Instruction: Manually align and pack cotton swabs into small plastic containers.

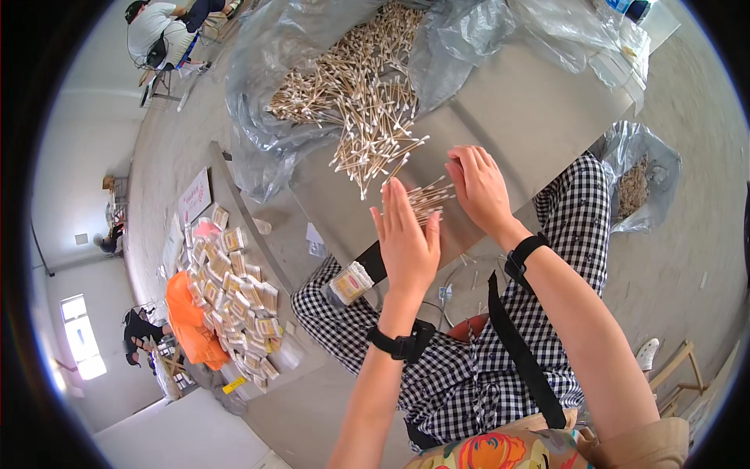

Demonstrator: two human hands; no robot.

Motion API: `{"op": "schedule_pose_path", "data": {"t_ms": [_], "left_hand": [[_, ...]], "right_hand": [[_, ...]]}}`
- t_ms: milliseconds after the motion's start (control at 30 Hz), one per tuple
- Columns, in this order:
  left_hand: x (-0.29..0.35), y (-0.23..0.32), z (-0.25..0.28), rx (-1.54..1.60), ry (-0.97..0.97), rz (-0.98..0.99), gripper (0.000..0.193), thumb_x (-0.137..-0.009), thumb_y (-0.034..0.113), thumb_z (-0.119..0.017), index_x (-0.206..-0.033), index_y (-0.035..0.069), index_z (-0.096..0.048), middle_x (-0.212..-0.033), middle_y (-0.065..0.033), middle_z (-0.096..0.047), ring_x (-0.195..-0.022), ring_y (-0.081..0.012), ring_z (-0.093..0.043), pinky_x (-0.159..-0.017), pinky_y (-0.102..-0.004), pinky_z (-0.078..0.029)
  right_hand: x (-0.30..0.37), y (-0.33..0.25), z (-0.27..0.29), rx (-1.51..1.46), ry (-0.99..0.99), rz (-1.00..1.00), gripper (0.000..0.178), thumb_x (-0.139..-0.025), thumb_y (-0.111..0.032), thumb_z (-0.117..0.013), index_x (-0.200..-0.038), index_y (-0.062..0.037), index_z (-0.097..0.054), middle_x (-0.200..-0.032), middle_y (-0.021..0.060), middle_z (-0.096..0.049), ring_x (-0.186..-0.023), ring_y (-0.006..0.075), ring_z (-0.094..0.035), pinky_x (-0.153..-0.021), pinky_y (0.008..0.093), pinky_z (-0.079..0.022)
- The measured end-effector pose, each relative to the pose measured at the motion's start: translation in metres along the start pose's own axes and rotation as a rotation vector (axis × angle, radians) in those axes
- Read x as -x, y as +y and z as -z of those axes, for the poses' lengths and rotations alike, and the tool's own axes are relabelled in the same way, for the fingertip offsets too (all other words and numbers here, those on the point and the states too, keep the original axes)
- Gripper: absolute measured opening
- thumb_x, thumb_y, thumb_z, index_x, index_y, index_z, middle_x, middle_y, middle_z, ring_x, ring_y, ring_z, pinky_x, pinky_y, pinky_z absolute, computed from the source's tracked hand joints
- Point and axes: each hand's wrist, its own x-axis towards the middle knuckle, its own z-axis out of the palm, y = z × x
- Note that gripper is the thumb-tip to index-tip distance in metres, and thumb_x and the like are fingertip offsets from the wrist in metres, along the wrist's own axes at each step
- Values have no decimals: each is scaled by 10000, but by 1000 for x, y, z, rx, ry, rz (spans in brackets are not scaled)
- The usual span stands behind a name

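A small bundle of cotton swabs (426,201) lies on the grey metal tabletop (519,109), between my two hands. My left hand (408,246) stands at the bundle's left, fingers stretched out and thumb apart, its palm turned toward the swabs. On the other side, my right hand (480,189) is held with its fingers slightly bent and its thumb apart, just off the swab tips. Beyond them spreads a big loose pile of cotton swabs (355,94), spilling from a clear plastic bag (262,148). A filled swab pack (350,283) sits near my left knee.
To the left, a side table carries a heap of packed swabs (234,289) and an orange bag (190,320). A plastic bag of brown bits (634,187) stands at the right on the floor. Other people (156,35) sit farther off.
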Motion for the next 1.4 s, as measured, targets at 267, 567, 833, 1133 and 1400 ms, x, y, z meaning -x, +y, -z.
{"op": "schedule_pose_path", "data": {"t_ms": [267,567,833,1133,1400], "left_hand": [[-13,-7,-35,-244,-77,-64,931,-940,520,-563,-1513,-121,-206,-1597,-284,-215,-1506,-386,-187,-1211,-509,-176],[-4,-2,-45,-240,-12,-12,916,-953,520,-546,-1510,-122,-206,-1581,-302,-233,-1492,-411,-209,-1204,-522,-184],[12,1,-30,-149,-36,100,922,-951,512,-568,-1516,-113,-194,-1583,-293,-240,-1487,-416,-219,-1204,-531,-174],[5,8,-39,-185,-11,2,917,-939,488,-592,-1503,-130,-216,-1587,-298,-223,-1493,-412,-206,-1204,-523,-176],[2,8,-30,-130,-64,51,866,-954,437,-595,-1515,-103,-213,-1578,-266,-275,-1495,-383,-219,-1204,-528,-181]], "right_hand": [[2,-1,-1,6,-9,-4,187,-952,-156,-606,-1081,-27,-564,-1042,110,-637,-1017,310,-591,-889,414,-472],[2,0,-1,20,5,16,184,-952,-157,-605,-1074,-26,-562,-1047,110,-638,-1021,310,-590,-889,409,-473],[3,-1,-3,20,3,10,171,-957,-154,-600,-1066,-28,-558,-1035,112,-636,-1011,310,-591,-891,410,-474],[1,2,-1,11,16,30,171,-950,-148,-605,-1064,-29,-560,-1019,111,-635,-1002,310,-593,-898,412,-470],[6,5,0,-318,-46,-162,177,-975,-150,-590,-1107,-33,-575,-1040,114,-669,-987,299,-637,-878,380,-496]]}}
